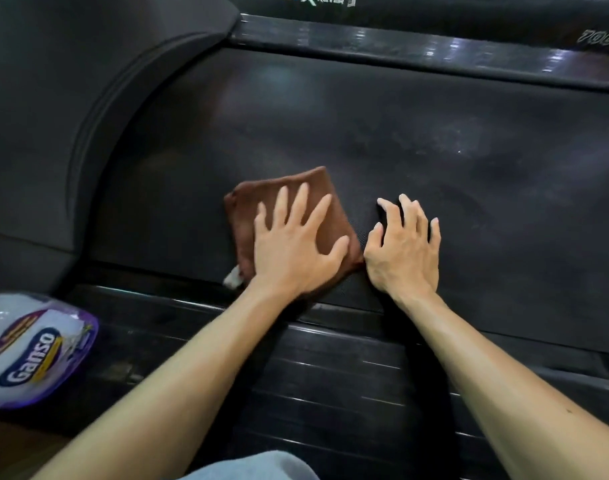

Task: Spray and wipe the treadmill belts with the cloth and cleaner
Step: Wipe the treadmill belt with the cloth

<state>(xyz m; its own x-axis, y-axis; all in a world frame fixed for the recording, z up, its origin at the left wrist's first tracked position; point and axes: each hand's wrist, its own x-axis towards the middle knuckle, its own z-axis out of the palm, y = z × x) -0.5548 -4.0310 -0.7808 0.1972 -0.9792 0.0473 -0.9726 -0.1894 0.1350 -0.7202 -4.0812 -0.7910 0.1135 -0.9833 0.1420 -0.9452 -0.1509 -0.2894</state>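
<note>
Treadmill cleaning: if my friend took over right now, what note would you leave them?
Left hand: flat, fingers spread, pressing the brown cloth onto the belt.
Right hand: fingers resting on the bare belt beside the cloth, holding nothing.
Cleaner: no spray bottle in view; only a Ganso package lies at the lower left, beside the side rail.
Done: pale smudges to the right show on the belt; how much is wiped cannot be told.
Left: wipe the rest.

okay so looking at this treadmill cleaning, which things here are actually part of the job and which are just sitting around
Part of the job:
- brown cloth, pressed flat under the left hand
- treadmill belt, with the right hand resting on it
- Ganso cleaner pack, lying at the lower left

Just lying about:
- ribbed side rail
- curved motor cover
</note>
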